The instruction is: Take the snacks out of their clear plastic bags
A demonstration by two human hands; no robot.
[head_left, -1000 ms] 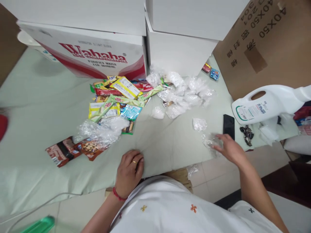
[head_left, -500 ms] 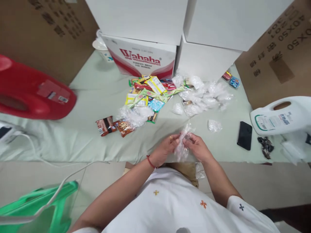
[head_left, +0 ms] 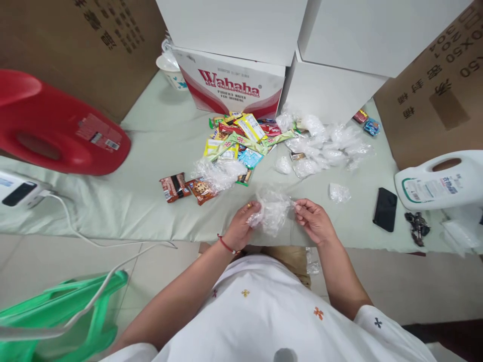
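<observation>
A crumpled clear plastic bag (head_left: 272, 213) is stretched between my two hands over the table's front edge. My left hand (head_left: 243, 221) is closed on its left side. At its right edge, my right hand (head_left: 312, 217) pinches the film between thumb and fingers. Beyond my hands lies a pile of wrapped snacks (head_left: 245, 143), partly covered by a clump of clear plastic bags (head_left: 217, 175). To the right of the snacks spreads a larger heap of clear plastic bags (head_left: 328, 146). A small folded clear bag (head_left: 338, 192) lies apart, right of my right hand.
A red jug (head_left: 64, 130) and a white power bank (head_left: 22, 191) with a cable are at left. On the right are a black phone (head_left: 385, 209), keys (head_left: 417, 227) and a white detergent bottle (head_left: 441, 181). A Wahaha carton (head_left: 230, 85) and white boxes (head_left: 332, 85) stand behind.
My hands have moved apart, and the bag between them is now spread wider. The whole view has shifted slightly, with the table's things appearing farther right.
</observation>
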